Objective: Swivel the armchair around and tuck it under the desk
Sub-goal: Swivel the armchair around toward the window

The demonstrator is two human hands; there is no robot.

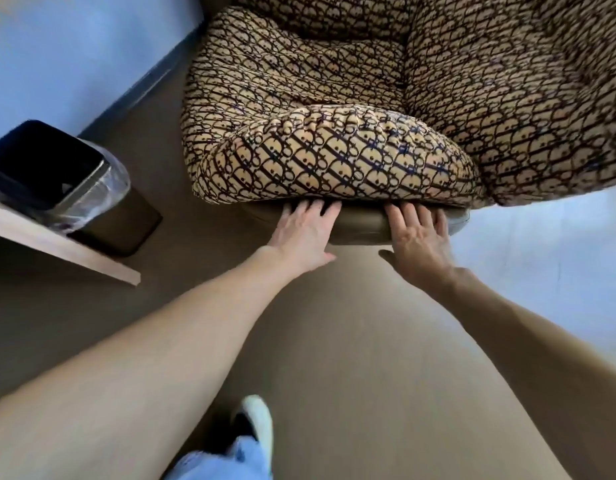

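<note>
Plush patterned cloth armchair (334,98)

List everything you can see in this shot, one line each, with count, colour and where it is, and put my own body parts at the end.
armchair: one, tan with dark brown pattern, upper centre and right, its plain brown front edge towards the camera
seat cushion: one, same pattern, on the armchair's seat
waste bin: one, brown with clear liner, on the floor at left
desk: one corner, light wood, far left
floor: brown, throughout
wall: pale blue, upper left
left hand: one, flat on the armchair's front edge
right hand: one, on the same edge
shoe: one, white and black, bottom centre
</note>
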